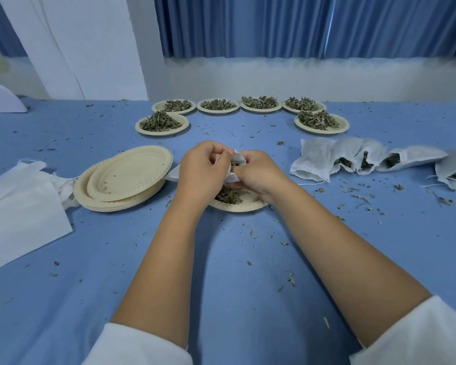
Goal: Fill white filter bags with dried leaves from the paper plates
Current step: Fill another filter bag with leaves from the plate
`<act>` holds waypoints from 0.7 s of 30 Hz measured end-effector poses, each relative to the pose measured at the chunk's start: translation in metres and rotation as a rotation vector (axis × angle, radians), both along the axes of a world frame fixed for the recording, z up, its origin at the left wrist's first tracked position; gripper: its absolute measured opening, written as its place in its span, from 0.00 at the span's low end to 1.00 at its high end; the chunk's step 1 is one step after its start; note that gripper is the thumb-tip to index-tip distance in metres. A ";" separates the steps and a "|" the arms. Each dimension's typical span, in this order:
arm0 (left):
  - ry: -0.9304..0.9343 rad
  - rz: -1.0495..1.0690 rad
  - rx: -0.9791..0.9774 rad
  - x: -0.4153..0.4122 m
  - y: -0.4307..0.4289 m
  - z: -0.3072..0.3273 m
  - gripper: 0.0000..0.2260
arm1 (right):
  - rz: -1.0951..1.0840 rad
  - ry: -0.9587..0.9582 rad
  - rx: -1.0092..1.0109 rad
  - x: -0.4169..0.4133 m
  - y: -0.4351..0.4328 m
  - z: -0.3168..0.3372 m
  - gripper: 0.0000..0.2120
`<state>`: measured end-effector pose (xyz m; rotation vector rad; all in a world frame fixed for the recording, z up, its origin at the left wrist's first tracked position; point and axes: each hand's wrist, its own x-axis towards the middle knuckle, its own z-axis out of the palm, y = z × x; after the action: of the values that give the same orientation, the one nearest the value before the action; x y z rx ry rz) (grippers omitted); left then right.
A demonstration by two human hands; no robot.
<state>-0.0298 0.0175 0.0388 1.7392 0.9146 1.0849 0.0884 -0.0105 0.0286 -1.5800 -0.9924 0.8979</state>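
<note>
Across the whole near ground, table cloth (234, 272): blue, spread flat, carrying everything below.
Curtain (300, 25): blue, pleated, hanging along the far side above a pale ledge.
Flat white bags (24, 204): a loose pile at the left edge, with string ends showing at its far side.
Empty plates (127, 175): a beige paper stack just right of the flat pile, the top plate tilted and bearing a few crumbs.
Far plates (260, 110): six paper plates in an arc beyond the hands, four in a far row and one nearer at each end.
Dried leaves (159, 122): a green-grey heap on each far plate.
Filled bags (316, 159): several white filter bags lying in a row on the right, overlapping, with leaves visible in their open mouths.
Near plate (237, 207): in the middle of the cloth, directly beneath both hands, mostly hidden by them, with a small heap of leaves on it.
Left hand (203, 167): raised over the near plate, fingers curled and pinching the edge of the held bag.
Right hand (258, 172): close against the left, fingers curled and gripping the same bag from the right side.
Held bag (238, 158): white filter bag, crumpled between the two hands above the near plate, a little green showing at its opening.
Crumbs (291, 279): leaf bits scattered over the cloth, thickest on the right.
</note>
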 end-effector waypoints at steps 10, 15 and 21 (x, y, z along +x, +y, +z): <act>0.027 0.218 0.085 -0.005 0.012 -0.007 0.05 | 0.122 0.291 0.021 0.010 -0.007 0.016 0.03; 0.010 0.270 0.068 -0.005 0.015 -0.008 0.07 | 0.032 0.461 0.039 0.018 -0.009 0.024 0.04; 0.018 0.276 0.072 -0.005 0.016 -0.009 0.06 | 0.080 0.534 -0.036 0.014 -0.010 0.019 0.07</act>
<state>-0.0348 0.0332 0.0299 1.7174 1.1641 1.2951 0.1020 -0.0205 0.0476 -1.2350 -0.6607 1.3121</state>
